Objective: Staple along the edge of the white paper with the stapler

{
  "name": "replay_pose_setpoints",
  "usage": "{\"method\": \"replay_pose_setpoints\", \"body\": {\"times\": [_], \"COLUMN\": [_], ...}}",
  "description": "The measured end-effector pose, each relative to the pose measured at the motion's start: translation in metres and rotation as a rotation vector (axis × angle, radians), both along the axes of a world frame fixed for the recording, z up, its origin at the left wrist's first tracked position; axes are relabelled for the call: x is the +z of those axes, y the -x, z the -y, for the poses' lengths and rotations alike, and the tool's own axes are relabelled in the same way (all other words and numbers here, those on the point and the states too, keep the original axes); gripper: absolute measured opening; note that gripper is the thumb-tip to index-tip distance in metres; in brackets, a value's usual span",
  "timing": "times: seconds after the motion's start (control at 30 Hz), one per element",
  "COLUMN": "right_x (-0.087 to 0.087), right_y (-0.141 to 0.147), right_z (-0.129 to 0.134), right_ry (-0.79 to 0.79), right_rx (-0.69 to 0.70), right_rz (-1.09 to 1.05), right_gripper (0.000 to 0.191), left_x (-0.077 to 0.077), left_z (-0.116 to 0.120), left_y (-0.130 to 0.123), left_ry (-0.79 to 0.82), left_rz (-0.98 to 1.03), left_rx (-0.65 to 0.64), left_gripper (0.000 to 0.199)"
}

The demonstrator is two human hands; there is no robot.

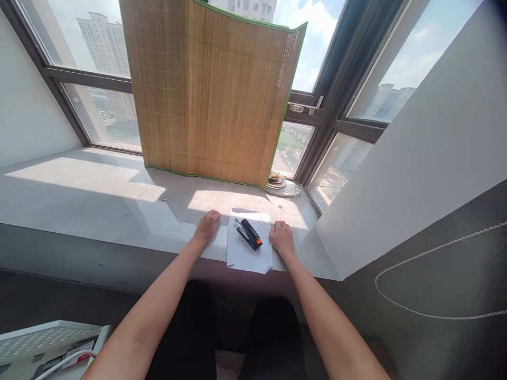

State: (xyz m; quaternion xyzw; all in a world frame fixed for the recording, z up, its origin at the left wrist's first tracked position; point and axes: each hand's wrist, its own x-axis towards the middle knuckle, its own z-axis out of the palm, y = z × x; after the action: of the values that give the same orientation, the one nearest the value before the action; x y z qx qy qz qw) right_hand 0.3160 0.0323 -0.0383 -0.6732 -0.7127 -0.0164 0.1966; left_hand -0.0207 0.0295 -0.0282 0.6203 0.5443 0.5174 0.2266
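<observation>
A black stapler with an orange patch at one end and a silver metal part at the other lies on a small stack of white paper. Dark printed marks show on the upper right of the sheets, and their near edge hangs past the sill's front. Left of the paper, my left hand rests on the sill with curled fingers, apart from the sheets. My right hand rests at the paper's right edge, its fingers curled down too. Nothing shows in either hand.
A bamboo mat with green edging leans against the window behind the white sill. Stacked plates stand at its right corner. A beaded cord hangs at the right. A white perforated container sits low at the left.
</observation>
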Motion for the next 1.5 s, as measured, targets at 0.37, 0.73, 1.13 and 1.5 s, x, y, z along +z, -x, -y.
{"method": "replay_pose_setpoints", "body": {"times": [0.37,0.73,1.13,1.5], "right_x": [-0.003,0.023,0.004,0.007], "right_y": [-0.005,0.027,0.034,0.031], "right_z": [-0.003,0.036,0.044,0.045], "right_ry": [-0.002,0.006,-0.022,0.092], "right_rx": [0.032,0.528,0.658,0.698], "right_rz": [-0.110,-0.597,-0.714,-0.722], "right_gripper": [0.033,0.052,0.034,0.036], "left_x": [-0.007,0.003,0.013,0.015], "left_z": [0.031,0.051,0.059,0.059], "left_y": [-0.018,-0.028,-0.021,-0.028], "left_ry": [-0.218,-0.112,0.042,-0.001], "left_rz": [-0.217,-0.012,0.006,0.028], "left_rx": [-0.115,-0.163,-0.206,-0.379], "left_gripper": [0.029,0.013,0.019,0.014]}}
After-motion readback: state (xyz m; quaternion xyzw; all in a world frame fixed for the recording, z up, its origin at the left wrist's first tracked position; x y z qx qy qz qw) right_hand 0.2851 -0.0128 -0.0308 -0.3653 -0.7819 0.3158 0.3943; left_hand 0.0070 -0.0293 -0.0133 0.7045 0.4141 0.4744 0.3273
